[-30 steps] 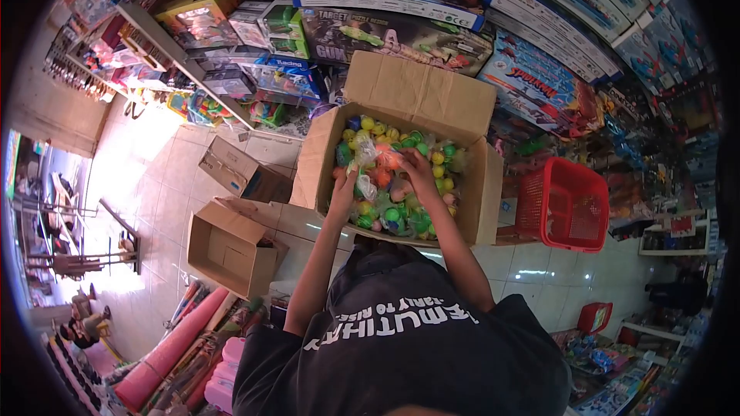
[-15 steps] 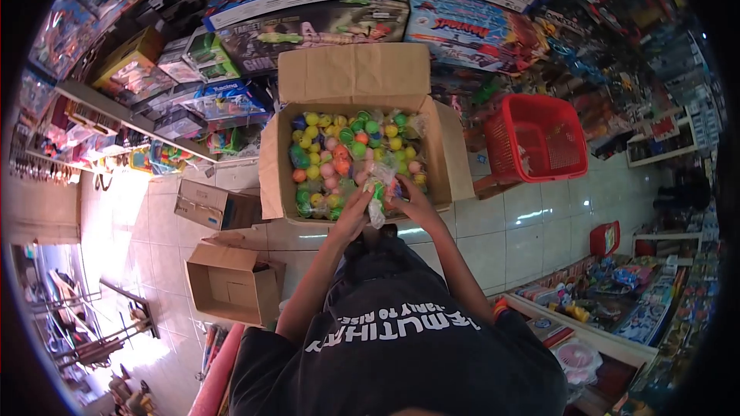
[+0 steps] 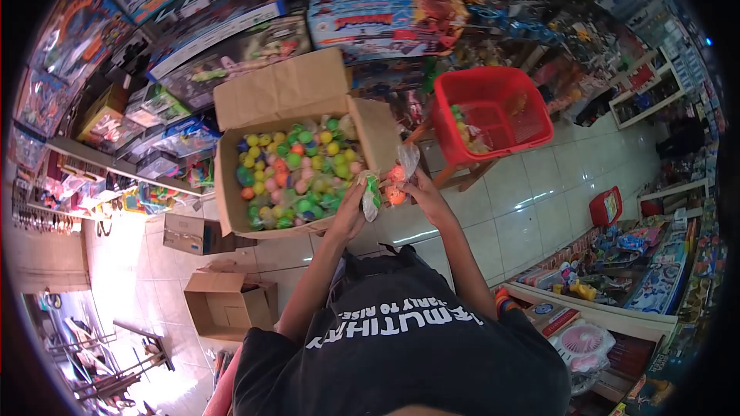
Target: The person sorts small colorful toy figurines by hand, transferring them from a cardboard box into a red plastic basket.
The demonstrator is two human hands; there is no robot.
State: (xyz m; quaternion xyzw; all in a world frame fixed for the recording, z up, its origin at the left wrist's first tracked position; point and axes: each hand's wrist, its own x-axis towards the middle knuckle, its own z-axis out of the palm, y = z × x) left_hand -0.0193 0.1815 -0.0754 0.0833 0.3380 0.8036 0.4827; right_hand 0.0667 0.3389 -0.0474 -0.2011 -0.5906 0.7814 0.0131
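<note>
My left hand (image 3: 351, 209) is closed on a clear plastic bag with something green in it (image 3: 371, 194). Close beside it, my right hand (image 3: 429, 202) grips a clear bag of orange balls (image 3: 396, 185). Both hands are in front of my body, just right of an open cardboard box (image 3: 376, 135). Bagged small balls in yellow, green, pink and orange (image 3: 297, 173) fill much of that box. Up and to the right, a red plastic basket (image 3: 493, 156) has a few bagged yellow and green pieces (image 3: 470, 135) at its left side.
The basket stands on a wooden stool (image 3: 462, 176). Two smaller cardboard boxes (image 3: 220, 304) lie on the tiled floor (image 3: 493, 231) at left. Stacked toy boxes (image 3: 378, 27) line the back. Low shelves with toys and a pink fan (image 3: 578, 340) are at right.
The view has turned rightward. My hands have moved from over the box's front edge to beyond its right side, carrying the bags. The orange balls now show clearly, apart from the green bag.
</note>
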